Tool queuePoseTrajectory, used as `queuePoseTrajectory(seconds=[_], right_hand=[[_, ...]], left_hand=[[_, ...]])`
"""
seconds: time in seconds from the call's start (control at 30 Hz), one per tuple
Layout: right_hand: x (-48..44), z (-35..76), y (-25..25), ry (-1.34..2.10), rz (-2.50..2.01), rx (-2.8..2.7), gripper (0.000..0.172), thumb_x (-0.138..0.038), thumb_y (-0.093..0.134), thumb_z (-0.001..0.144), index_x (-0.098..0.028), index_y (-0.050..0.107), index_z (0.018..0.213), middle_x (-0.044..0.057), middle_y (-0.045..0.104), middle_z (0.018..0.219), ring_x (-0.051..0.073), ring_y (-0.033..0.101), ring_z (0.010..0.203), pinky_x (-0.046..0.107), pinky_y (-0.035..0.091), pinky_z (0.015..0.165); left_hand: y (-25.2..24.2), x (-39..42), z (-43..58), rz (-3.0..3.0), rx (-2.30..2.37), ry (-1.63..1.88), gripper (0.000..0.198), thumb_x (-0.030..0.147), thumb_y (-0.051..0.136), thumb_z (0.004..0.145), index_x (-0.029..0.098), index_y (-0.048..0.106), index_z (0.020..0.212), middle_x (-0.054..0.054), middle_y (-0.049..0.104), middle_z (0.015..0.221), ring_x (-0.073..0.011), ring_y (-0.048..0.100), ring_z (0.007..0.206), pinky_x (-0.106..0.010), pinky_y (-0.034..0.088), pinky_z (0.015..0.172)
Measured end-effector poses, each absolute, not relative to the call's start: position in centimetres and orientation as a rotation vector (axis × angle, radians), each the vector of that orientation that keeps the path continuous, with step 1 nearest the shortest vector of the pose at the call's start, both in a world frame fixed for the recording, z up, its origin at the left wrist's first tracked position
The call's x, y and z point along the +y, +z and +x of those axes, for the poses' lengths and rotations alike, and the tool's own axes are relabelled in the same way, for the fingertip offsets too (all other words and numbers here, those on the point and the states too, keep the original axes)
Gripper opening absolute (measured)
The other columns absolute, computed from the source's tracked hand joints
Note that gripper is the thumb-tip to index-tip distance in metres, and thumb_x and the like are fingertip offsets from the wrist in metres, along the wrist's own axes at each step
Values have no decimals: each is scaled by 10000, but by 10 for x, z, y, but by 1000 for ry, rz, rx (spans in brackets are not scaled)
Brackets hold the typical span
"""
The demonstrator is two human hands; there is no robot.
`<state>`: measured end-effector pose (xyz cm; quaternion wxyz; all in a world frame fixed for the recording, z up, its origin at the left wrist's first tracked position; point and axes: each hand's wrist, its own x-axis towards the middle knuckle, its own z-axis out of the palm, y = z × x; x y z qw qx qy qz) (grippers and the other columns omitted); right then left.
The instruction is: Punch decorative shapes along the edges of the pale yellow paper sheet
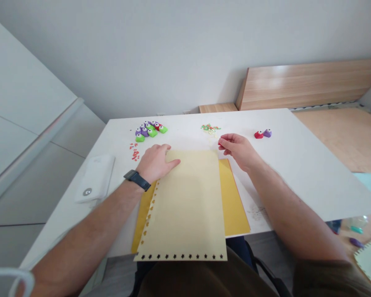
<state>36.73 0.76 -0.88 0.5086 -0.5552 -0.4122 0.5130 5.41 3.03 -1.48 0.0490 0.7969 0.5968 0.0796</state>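
Note:
A cream paper sheet (pixel 188 198) lies in front of me, with star-shaped holes along its near edge and more cut-outs down its left edge. My left hand (pixel 157 161) is at its far left corner, the thumb laid over the sheet and the fingers around the corner. Just off the far right corner, my right hand (pixel 233 149) pinches a small red object (pixel 219 143), mostly hidden by the fingertips. Yellow paper (pixel 235 200) shows under the sheet on both sides.
One-eyed craft punches (pixel 150 130) in green, purple and red cluster at the back left. A red punch (pixel 259 134) and a purple punch (pixel 267 133) stand at the right. Red paper bits (pixel 135 155) and mixed bits (pixel 209 128) are scattered. A white case (pixel 95 177) lies left.

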Motion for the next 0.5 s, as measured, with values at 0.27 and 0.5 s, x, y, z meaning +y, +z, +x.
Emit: queuePoseTrajectory(seconds=[0.27,0.5], right_hand=[[11,370,-18,1193,-1436,-1041,276,-280,858,771,-193,668,951,33,713,849,150,642,718,281,469,576],[9,371,-17,1184,-1478,-1075,249,-286,816,798,-190,672,977,26,704,857,148,643,732,280,475,590]], left_hand=[[-25,31,43,2259,1721,477,662,581,777,801,152,689,1297,-121,741,1180,-311,700,1046,-406,553,937],[-26,31,41,2347,1712,495,664,620,739,833,119,727,1269,-164,726,1179,-337,674,1094,-436,534,1002]])
